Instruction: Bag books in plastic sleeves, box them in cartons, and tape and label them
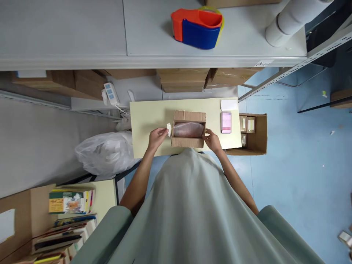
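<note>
A small cardboard box lies on the pale yellow table with its long flaps folded out. Inside it is something wrapped in clear, shiny plastic; what the wrapping holds I cannot make out. My left hand, just left of the box, is closed on a small folded piece of whitish paper. At the box's right end, the fingers of my right hand are closed on its edge. To the right lie a pink-screened phone and a white card.
A tape dispenser and white rolls are on the shelf above. Right of the table stands an open carton with small packages. A plastic bag and books are at left.
</note>
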The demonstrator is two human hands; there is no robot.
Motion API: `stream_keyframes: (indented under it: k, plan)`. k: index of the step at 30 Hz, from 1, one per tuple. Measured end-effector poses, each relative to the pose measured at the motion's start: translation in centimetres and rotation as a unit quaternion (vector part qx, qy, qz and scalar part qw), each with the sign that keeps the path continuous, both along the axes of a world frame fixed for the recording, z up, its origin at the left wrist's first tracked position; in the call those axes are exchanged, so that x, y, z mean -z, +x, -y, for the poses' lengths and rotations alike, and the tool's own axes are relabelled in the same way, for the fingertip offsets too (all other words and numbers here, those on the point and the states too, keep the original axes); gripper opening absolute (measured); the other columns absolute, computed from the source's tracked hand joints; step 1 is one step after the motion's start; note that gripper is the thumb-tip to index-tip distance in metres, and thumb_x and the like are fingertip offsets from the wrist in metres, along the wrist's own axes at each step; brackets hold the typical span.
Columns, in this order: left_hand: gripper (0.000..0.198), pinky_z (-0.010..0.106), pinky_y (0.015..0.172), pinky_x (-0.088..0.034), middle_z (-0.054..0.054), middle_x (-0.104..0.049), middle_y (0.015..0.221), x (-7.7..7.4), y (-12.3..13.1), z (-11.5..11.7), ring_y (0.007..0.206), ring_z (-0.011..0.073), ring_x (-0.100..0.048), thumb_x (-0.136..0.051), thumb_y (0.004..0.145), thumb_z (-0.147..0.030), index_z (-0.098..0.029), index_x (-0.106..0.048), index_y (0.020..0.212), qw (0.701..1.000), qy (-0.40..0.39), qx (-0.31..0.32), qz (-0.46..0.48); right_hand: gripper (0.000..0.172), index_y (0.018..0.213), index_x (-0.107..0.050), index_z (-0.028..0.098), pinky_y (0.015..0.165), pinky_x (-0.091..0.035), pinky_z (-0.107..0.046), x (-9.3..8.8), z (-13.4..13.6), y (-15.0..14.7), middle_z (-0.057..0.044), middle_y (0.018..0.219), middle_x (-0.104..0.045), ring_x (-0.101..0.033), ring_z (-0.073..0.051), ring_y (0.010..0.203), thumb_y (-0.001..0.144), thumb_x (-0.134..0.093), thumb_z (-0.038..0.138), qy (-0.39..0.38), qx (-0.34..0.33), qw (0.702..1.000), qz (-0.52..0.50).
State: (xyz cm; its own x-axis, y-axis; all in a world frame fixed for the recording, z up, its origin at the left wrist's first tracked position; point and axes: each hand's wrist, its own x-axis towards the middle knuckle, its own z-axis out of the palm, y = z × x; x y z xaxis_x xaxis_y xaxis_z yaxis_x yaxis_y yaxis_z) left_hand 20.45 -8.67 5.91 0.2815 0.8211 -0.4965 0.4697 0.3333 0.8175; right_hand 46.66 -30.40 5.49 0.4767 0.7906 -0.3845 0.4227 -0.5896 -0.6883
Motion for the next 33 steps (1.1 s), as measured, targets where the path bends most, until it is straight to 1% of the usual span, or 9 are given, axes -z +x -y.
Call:
stream_keyframes:
  k: [3,8,14,19,21,25,27,29,33]
  plan:
    - [0.018,0.032,0.088,-0.060,0.008,-0.082,0.092,1.1,0.5,0.0,0.094,0.0249,-0.077,-0.084,0.082,-0.035,-0.018,-0.080,0.087,0.999,-0.036,-0.020,0.029,0.038,0.140,-0.062,0.023,0.090,-0.068,-0.045,-0.3,-0.2,-0.5,-0.014,0.134,-0.081,-0.085,-0.028,0.096,0.106,-0.056,0.037,-0.016,0.029,0.999,0.026]
    - [0.018,0.030,0.076,-0.059,0.004,-0.076,0.079,2.4,1.6,0.1,0.082,0.0225,-0.075,-0.080,0.081,-0.034,-0.018,-0.073,0.079,0.995,-0.072,-0.046,0.046,0.032,0.130,-0.063,0.022,0.087,-0.066,-0.045,-0.4,-0.8,-1.3,-0.015,0.129,-0.083,-0.084,-0.029,0.088,0.105,-0.055,0.042,-0.026,0.074,0.995,0.061]
    - [0.024,0.039,0.083,-0.064,0.006,-0.076,0.082,3.5,1.4,0.1,0.082,0.0231,-0.077,-0.083,0.074,-0.032,-0.018,-0.066,0.082,0.975,-0.158,-0.124,0.095,0.030,0.123,-0.063,0.024,0.087,-0.064,-0.046,0.0,-0.7,-1.9,-0.014,0.125,-0.084,-0.084,-0.030,0.085,0.100,-0.054,0.042,-0.028,0.123,0.989,0.077]
    - [0.025,0.040,0.086,-0.066,0.006,-0.076,0.080,4.7,1.4,-0.1,0.085,0.0237,-0.077,-0.084,0.072,-0.031,-0.019,-0.066,0.084,0.956,-0.220,-0.170,0.097,0.031,0.122,-0.064,0.025,0.086,-0.064,-0.045,0.3,-0.5,-2.1,-0.012,0.121,-0.085,-0.083,-0.029,0.085,0.099,-0.054,0.043,-0.031,0.138,0.986,0.088]
    - [0.026,0.042,0.087,-0.066,0.007,-0.075,0.080,5.3,1.5,-0.2,0.086,0.0245,-0.078,-0.084,0.074,-0.032,-0.019,-0.066,0.086,0.953,-0.231,-0.176,0.090,0.030,0.120,-0.064,0.025,0.085,-0.064,-0.044,0.3,-0.6,-1.9,-0.011,0.119,-0.085,-0.083,-0.029,0.083,0.098,-0.055,0.043,-0.034,0.141,0.985,0.089]
    - [0.023,0.040,0.089,-0.067,0.008,-0.074,0.085,6.2,0.6,-0.5,0.087,0.0221,-0.077,-0.078,0.088,-0.038,-0.020,-0.064,0.092,0.947,-0.237,-0.203,0.072,0.028,0.119,-0.065,0.025,0.089,-0.064,-0.046,0.1,-0.7,-1.6,-0.011,0.118,-0.085,-0.083,-0.030,0.086,0.098,-0.055,0.041,-0.052,0.153,0.982,0.099]
    - [0.023,0.037,0.084,-0.066,0.006,-0.073,0.084,6.3,-0.4,-0.7,0.082,0.0201,-0.076,-0.077,0.090,-0.040,-0.020,-0.065,0.095,0.946,-0.237,-0.215,0.057,0.028,0.119,-0.065,0.025,0.091,-0.063,-0.047,-0.1,-0.7,-1.6,-0.012,0.120,-0.085,-0.083,-0.031,0.089,0.097,-0.055,0.039,-0.065,0.157,0.980,0.099]
    - [0.025,0.032,0.074,-0.063,0.004,-0.071,0.080,6.2,-1.6,-0.9,0.071,0.0163,-0.072,-0.080,0.088,-0.040,-0.020,-0.067,0.097,0.946,-0.236,-0.217,0.045,0.028,0.120,-0.065,0.025,0.089,-0.064,-0.045,-0.4,-0.6,-1.6,-0.012,0.121,-0.085,-0.083,-0.030,0.090,0.098,-0.055,0.040,-0.065,0.156,0.982,0.084]
    - [0.037,0.021,0.053,-0.045,-0.006,-0.060,0.065,5.4,-3.7,-2.1,0.049,0.0077,-0.052,-0.089,0.079,-0.044,-0.017,-0.073,0.099,0.963,-0.185,-0.197,0.014,0.031,0.120,-0.066,0.025,0.084,-0.064,-0.043,-0.7,-0.8,-1.8,-0.012,0.119,-0.085,-0.083,-0.028,0.085,0.099,-0.055,0.045,-0.044,0.143,0.987,0.059]
